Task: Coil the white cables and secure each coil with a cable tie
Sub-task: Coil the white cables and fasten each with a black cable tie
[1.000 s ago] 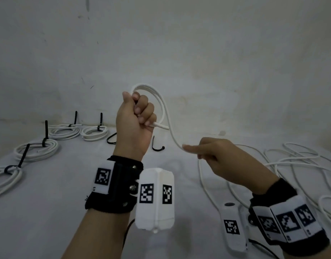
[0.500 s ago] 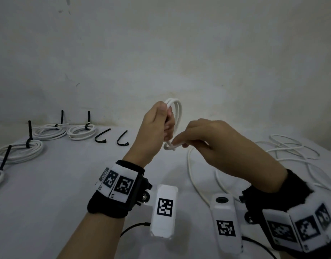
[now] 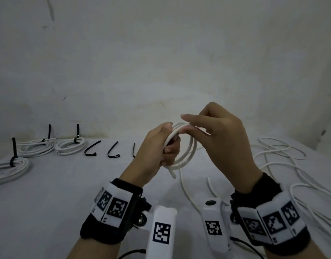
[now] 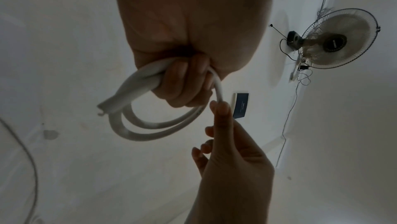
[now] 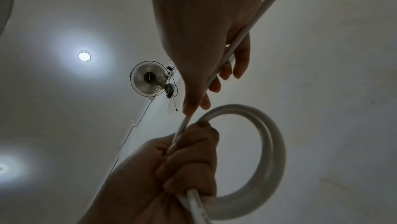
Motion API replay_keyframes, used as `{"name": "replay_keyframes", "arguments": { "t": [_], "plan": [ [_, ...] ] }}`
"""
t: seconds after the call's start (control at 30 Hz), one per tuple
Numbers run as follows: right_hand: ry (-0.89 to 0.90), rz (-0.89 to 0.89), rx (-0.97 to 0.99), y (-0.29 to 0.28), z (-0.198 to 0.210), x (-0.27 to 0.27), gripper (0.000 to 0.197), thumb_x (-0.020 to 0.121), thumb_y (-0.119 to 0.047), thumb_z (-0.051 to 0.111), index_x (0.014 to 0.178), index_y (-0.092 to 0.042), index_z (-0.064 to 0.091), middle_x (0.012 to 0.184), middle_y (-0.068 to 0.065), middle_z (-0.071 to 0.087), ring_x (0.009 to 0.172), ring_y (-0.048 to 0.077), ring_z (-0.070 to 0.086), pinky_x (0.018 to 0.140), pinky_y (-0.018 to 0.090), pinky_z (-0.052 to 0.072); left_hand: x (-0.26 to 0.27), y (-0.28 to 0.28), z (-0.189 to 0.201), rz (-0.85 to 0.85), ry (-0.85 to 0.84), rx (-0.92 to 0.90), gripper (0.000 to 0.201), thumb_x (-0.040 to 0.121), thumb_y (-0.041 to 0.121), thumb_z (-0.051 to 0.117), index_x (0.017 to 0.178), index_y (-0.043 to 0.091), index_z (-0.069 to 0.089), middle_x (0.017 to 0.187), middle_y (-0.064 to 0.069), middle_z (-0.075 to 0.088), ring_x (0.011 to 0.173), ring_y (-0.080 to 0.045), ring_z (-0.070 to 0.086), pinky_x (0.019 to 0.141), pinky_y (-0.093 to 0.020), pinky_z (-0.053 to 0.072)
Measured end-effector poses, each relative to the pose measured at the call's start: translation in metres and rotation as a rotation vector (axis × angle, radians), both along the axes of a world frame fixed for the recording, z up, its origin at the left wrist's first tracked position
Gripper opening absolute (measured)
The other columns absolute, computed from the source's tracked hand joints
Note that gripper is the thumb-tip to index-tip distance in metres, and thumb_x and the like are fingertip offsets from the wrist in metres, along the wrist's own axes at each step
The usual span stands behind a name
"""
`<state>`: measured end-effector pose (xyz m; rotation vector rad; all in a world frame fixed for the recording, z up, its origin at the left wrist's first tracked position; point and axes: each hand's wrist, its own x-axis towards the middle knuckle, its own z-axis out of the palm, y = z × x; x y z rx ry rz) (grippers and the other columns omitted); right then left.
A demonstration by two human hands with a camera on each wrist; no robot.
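The table [image 3: 49,212] carries the sorted work: tied coils [image 3: 69,145] at the far left, loose white cables [image 3: 276,157] at the right, and spare black cable ties [image 3: 92,151] lined up between, probably so the next one is within reach. Above it the left hand [image 3: 157,152] fists around the gathered side of the coil [image 3: 189,154], keeping its loops stacked. The right hand [image 3: 222,139] pinches the running cable between thumb and forefinger beside that fist, other fingers relaxed, apparently feeding another loop.
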<state>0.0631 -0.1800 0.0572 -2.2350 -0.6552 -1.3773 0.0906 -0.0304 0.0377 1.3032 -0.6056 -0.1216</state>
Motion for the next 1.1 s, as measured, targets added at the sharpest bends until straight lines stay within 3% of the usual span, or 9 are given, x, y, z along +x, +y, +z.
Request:
{"name": "replay_keyframes", "arguments": {
  "t": [0.23, 0.33, 0.43, 0.53, 0.63, 0.7, 0.83, 0.93, 1.1],
  "plan": [
    [-0.057, 0.059, 0.030, -0.004, -0.004, 0.007, 0.031, 0.088, -0.035, 0.061, 0.097, -0.009, 0.075, 0.097, 0.009, 0.060, 0.074, 0.014, 0.060, 0.058, 0.029, 0.052, -0.004, 0.000, 0.004, -0.195, 0.133, -0.139, 0.033, 0.088, 0.040, 0.036, 0.068, 0.014, 0.042, 0.045, 0.006, 0.025, 0.033, -0.001, 0.018, 0.036, -0.016, 0.011],
    [-0.026, 0.094, 0.048, -0.002, -0.008, 0.012, 0.029, 0.089, -0.031, 0.059, 0.095, -0.007, 0.074, 0.075, 0.004, 0.060, 0.060, 0.007, 0.049, 0.059, 0.012, 0.041, -0.006, -0.001, 0.006, -0.228, 0.211, -0.179, 0.035, 0.086, 0.042, 0.036, 0.065, 0.015, 0.039, 0.044, 0.007, 0.024, 0.032, 0.000, 0.018, 0.036, -0.015, 0.010],
    [0.068, 0.135, 0.102, 0.000, -0.009, 0.013, 0.024, 0.091, -0.030, 0.058, 0.085, -0.012, 0.073, 0.063, -0.008, 0.051, 0.058, 0.007, 0.044, 0.058, 0.009, 0.033, -0.010, -0.001, 0.009, -0.224, 0.230, -0.147, 0.036, 0.081, 0.048, 0.040, 0.065, 0.016, 0.036, 0.044, 0.008, 0.023, 0.032, 0.000, 0.018, 0.035, -0.015, 0.009],
    [0.133, 0.149, 0.128, -0.003, -0.009, 0.014, 0.025, 0.092, -0.028, 0.058, 0.078, -0.011, 0.069, 0.056, -0.017, 0.044, 0.054, 0.006, 0.046, 0.055, 0.011, 0.032, -0.012, -0.003, 0.011, -0.158, 0.119, -0.039, 0.029, 0.085, 0.039, 0.045, 0.070, 0.015, 0.040, 0.051, 0.006, 0.026, 0.037, -0.003, 0.024, 0.036, -0.014, 0.023],
    [0.157, 0.128, 0.104, -0.006, -0.008, 0.014, 0.031, 0.093, -0.030, 0.055, 0.075, -0.008, 0.066, 0.051, -0.010, 0.044, 0.055, 0.016, 0.048, 0.050, 0.018, 0.035, -0.009, -0.001, 0.010, 0.004, -0.029, 0.154, 0.024, 0.096, 0.026, 0.043, 0.082, 0.009, 0.051, 0.058, 0.002, 0.039, 0.046, -0.009, 0.041, 0.049, -0.020, 0.044],
    [0.153, 0.125, 0.061, -0.007, -0.007, 0.014, 0.031, 0.093, -0.029, 0.054, 0.075, -0.007, 0.066, 0.052, -0.007, 0.046, 0.056, 0.016, 0.048, 0.052, 0.017, 0.036, -0.008, 0.003, 0.010, 0.072, -0.065, 0.252, 0.023, 0.099, 0.023, 0.042, 0.086, 0.009, 0.055, 0.060, 0.002, 0.044, 0.050, -0.010, 0.047, 0.054, -0.023, 0.048],
    [0.252, 0.134, -0.085, -0.009, -0.010, 0.019, 0.017, 0.093, -0.020, 0.057, 0.103, -0.010, 0.066, 0.077, -0.014, 0.047, 0.068, -0.002, 0.047, 0.066, 0.006, 0.036, -0.006, 0.007, 0.012, 0.141, -0.017, 0.292, 0.028, 0.101, 0.023, 0.038, 0.081, 0.007, 0.048, 0.057, 0.004, 0.041, 0.046, -0.009, 0.043, 0.050, -0.023, 0.045],
    [0.419, 0.176, -0.127, -0.007, -0.013, 0.018, 0.045, 0.090, 0.002, 0.056, 0.132, -0.014, 0.050, 0.095, -0.010, 0.040, 0.080, -0.009, 0.049, 0.073, 0.003, 0.037, -0.004, 0.008, 0.012, 0.222, -0.010, 0.262, 0.028, 0.102, 0.024, 0.037, 0.079, 0.008, 0.043, 0.051, 0.008, 0.036, 0.042, -0.006, 0.034, 0.045, -0.021, 0.037],
    [0.363, 0.221, -0.102, -0.003, -0.013, 0.016, 0.046, 0.087, 0.017, 0.045, 0.125, -0.008, 0.055, 0.103, -0.002, 0.044, 0.068, -0.014, 0.047, 0.063, 0.002, 0.039, -0.006, 0.000, 0.010, 0.252, -0.002, 0.208, 0.031, 0.103, 0.023, 0.035, 0.075, 0.012, 0.044, 0.052, 0.008, 0.033, 0.041, -0.006, 0.030, 0.042, -0.019, 0.034]
  ]
}}
